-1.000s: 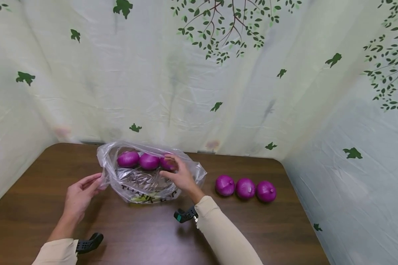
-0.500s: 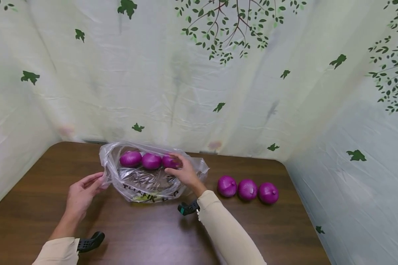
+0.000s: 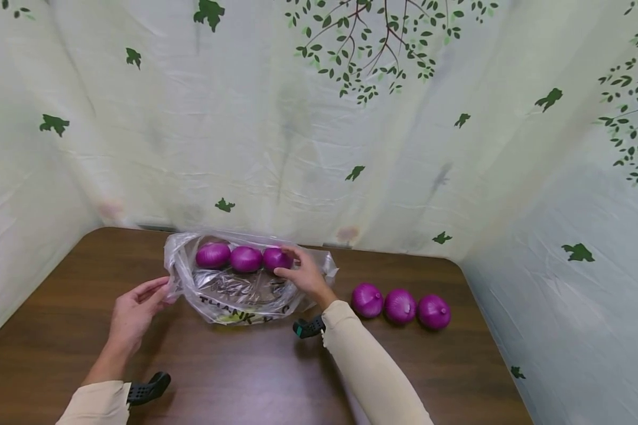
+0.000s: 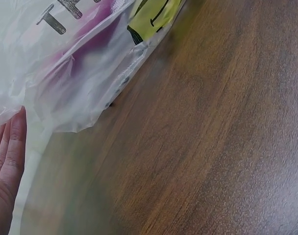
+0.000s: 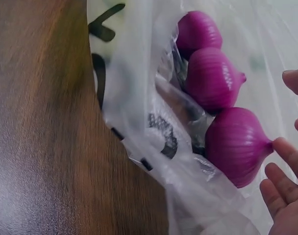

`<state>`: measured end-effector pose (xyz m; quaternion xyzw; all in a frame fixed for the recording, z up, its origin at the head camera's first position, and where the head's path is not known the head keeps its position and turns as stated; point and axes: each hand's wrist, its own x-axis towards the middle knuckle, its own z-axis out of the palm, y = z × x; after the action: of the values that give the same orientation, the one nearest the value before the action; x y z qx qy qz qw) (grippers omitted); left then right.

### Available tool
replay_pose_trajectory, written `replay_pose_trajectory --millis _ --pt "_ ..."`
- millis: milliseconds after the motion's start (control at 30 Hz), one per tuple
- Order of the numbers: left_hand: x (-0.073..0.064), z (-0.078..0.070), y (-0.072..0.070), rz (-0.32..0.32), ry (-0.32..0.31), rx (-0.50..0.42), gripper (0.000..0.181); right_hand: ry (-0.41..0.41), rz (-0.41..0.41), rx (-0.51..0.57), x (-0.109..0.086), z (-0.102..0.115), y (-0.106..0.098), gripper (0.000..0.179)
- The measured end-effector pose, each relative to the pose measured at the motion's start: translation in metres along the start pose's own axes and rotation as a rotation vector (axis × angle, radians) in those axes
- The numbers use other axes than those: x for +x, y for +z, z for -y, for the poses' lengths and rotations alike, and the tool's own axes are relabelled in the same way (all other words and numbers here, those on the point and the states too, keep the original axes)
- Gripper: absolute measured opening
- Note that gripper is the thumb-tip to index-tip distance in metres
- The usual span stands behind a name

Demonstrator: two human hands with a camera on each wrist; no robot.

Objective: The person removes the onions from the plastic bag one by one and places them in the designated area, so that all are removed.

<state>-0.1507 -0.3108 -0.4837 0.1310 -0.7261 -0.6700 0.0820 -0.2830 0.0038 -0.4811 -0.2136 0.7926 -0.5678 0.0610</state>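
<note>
A clear plastic bag (image 3: 244,304) with black lettering lies on its side, its mouth spread wide. Inside, in a row, sit three red onions: the left onion (image 3: 212,255), the middle onion (image 3: 246,259) and the right onion (image 3: 276,258). My left hand (image 3: 134,310) pinches the bag's left edge; in the left wrist view its fingers (image 4: 14,152) meet the film. At the bag's right end, my right hand (image 3: 309,274) is beside the right onion, fingers spread. One fingertip is at that onion's pointed end in the right wrist view, without a grip around it.
Three more red onions stand in a row on the brown table (image 3: 234,372), right of the bag: a near one (image 3: 367,300), a middle one (image 3: 400,306) and a far one (image 3: 433,311). A leaf-printed curtain (image 3: 276,147) hangs behind the table.
My right hand has drawn slightly right, leaving more of the right onion visible. The view has shifted a little. My left hand keeps its hold on the bag's edge.
</note>
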Motion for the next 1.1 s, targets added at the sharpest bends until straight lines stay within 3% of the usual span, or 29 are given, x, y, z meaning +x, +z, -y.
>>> replay_pose_trajectory --millis 300,533,767,967,1100 --pt "-0.001 0.000 -0.002 -0.008 0.030 0.054 0.039 0.034 -0.046 -0.034 0.005 -0.008 0.003 0.056" --pt "0.000 -0.001 -0.004 -0.004 0.016 0.000 0.034 0.112 -0.076 -0.079 0.011 -0.009 0.004 0.065" --pt "0.000 -0.001 -0.004 -0.001 0.022 -0.046 0.031 0.135 -0.084 -0.048 0.018 -0.013 0.007 0.069" --pt "0.000 -0.001 -0.004 0.003 0.032 -0.017 0.031 0.129 -0.080 -0.104 0.025 -0.017 0.010 0.073" --pt "0.001 0.001 -0.003 0.001 0.033 -0.051 0.029 0.141 -0.097 -0.145 0.029 -0.019 0.013 0.074"
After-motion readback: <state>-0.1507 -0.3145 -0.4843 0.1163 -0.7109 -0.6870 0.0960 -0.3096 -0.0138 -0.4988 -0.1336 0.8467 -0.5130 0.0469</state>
